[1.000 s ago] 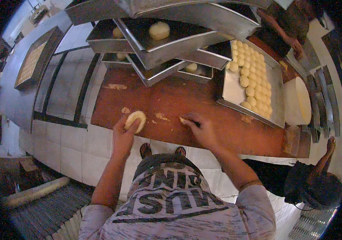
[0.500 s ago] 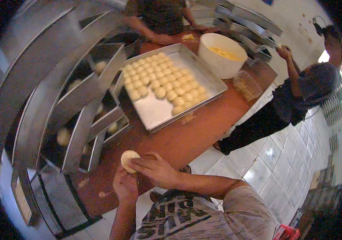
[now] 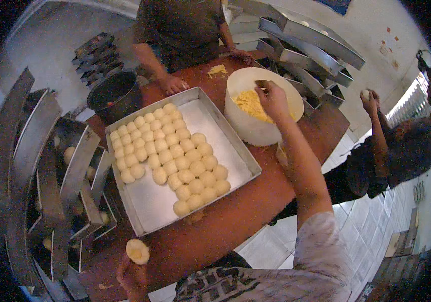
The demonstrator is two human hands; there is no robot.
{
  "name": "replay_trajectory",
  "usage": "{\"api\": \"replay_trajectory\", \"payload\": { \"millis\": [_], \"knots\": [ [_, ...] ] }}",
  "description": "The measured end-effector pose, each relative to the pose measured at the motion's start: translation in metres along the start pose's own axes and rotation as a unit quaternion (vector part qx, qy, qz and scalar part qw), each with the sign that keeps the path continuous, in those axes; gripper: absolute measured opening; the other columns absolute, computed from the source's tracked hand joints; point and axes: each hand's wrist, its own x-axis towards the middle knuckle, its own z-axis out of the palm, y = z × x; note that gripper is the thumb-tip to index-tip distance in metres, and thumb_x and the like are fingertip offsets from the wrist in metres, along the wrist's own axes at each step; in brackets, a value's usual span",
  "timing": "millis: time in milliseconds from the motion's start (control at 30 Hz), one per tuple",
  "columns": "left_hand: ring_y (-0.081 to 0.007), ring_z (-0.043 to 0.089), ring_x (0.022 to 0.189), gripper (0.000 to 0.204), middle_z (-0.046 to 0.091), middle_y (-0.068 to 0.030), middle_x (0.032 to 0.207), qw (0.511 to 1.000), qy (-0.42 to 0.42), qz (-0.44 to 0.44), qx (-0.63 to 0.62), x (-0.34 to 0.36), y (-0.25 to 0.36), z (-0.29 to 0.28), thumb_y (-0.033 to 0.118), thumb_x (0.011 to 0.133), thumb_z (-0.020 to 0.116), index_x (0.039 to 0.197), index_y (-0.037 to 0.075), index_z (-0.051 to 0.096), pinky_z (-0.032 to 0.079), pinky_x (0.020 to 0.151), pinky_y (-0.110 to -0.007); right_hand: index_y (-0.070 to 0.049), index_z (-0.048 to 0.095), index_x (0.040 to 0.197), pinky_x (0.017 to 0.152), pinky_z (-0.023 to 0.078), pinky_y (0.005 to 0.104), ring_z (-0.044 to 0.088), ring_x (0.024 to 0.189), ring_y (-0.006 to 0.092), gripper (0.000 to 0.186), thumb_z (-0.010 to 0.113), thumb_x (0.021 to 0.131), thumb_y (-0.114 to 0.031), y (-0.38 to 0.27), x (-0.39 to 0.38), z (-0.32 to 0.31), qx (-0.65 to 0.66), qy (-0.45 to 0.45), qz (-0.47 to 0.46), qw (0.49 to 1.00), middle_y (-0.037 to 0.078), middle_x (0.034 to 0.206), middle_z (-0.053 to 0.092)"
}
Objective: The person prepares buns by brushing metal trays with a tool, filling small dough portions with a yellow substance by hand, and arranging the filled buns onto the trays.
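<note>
My left hand (image 3: pixel 132 276), near the lower left by the table edge, holds a pale dough piece (image 3: pixel 138 251) flattened into a cup, with a hollow in its middle. My right hand (image 3: pixel 275 103) reaches far forward over a white bucket (image 3: pixel 240 130) of yellow crumbly filling (image 3: pixel 250 104). Its fingers are bent together above the filling; what they pinch, if anything, is too small to make out. Between my hands stands a square metal tray (image 3: pixel 147 214) with rows of round dough balls (image 3: pixel 175 151), and bare metal along its right side and front left corner.
Stacked metal trays (image 3: pixel 74 196) holding dough balls crowd the left; more metal trays (image 3: pixel 311 45) stand at the back right. A dark pot (image 3: pixel 115 95) sits behind the tray. Across the reddish-brown table (image 3: pixel 215 221) one person (image 3: pixel 180 35) works; another (image 3: pixel 402 146) stands at the right.
My right hand has left the dough piece and moved forward to the bucket. The left hand keeps the dough, now with its hollow showing. The whole view has shifted.
</note>
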Motion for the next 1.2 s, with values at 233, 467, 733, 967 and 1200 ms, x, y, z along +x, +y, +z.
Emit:
{"api": "replay_trajectory", "payload": {
  "millis": [233, 467, 733, 967, 1200],
  "knots": [
    [-0.0329, 0.047, 0.109, 0.039, 0.053, -0.0173, 0.113, 0.996, 0.059, -0.035, -0.061, -0.008, 0.009, 0.045, 0.031, 0.078, 0.061, 0.106, 0.003, 0.058, 0.040, 0.090, -0.044, -0.004, 0.054, 0.116, 0.085, 0.044, 0.0378, 0.061, 0.090, 0.0296, 0.055, 0.062, 0.073, -0.038, 0.150, 0.074, 0.078, -0.193, -0.269, 0.076, 0.941, 0.017, 0.104, 0.061],
    [-0.0309, 0.041, 0.118, 0.050, 0.050, -0.0151, 0.121, 0.994, 0.096, -0.027, -0.044, -0.009, 0.001, 0.050, 0.035, 0.075, 0.063, 0.110, 0.000, 0.056, 0.032, 0.100, -0.045, -0.006, 0.046, 0.126, 0.079, 0.046, 0.0356, 0.061, 0.088, 0.0250, 0.070, 0.062, 0.072, -0.047, 0.129, 0.077, 0.105, -0.061, -0.402, 0.132, 0.904, 0.015, 0.105, 0.061],
    [-0.0330, 0.038, 0.121, 0.044, 0.048, -0.0167, 0.124, 0.997, -0.002, -0.007, -0.082, -0.006, 0.008, 0.080, 0.031, 0.078, 0.057, 0.110, 0.000, 0.056, 0.029, 0.102, -0.045, -0.005, 0.061, 0.106, 0.077, 0.047, 0.0373, 0.059, 0.090, 0.0264, 0.057, 0.068, 0.063, -0.041, 0.118, 0.106, 0.078, -0.132, -0.469, 0.125, 0.864, 0.015, 0.104, 0.061],
    [-0.0348, 0.040, 0.118, 0.050, 0.045, -0.0185, 0.125, 0.991, -0.030, 0.010, -0.132, -0.017, -0.002, 0.044, 0.033, 0.079, 0.055, 0.116, -0.001, 0.050, 0.033, 0.098, -0.047, -0.004, 0.055, 0.111, 0.081, 0.046, 0.0384, 0.056, 0.094, 0.0317, 0.059, 0.066, 0.060, -0.030, 0.141, 0.081, 0.066, -0.149, -0.379, -0.016, 0.913, 0.019, 0.104, 0.060],
    [-0.0336, 0.042, 0.117, 0.048, 0.047, -0.0147, 0.122, 0.991, 0.096, 0.063, -0.071, -0.030, -0.004, 0.050, 0.038, 0.078, 0.056, 0.108, 0.001, 0.053, 0.034, 0.097, -0.049, -0.001, 0.052, 0.108, 0.076, 0.048, 0.0379, 0.056, 0.092, 0.0255, 0.049, 0.065, 0.070, -0.030, 0.138, 0.049, 0.023, 0.166, -0.100, 0.261, 0.946, 0.012, 0.103, 0.058]
  ]
}}
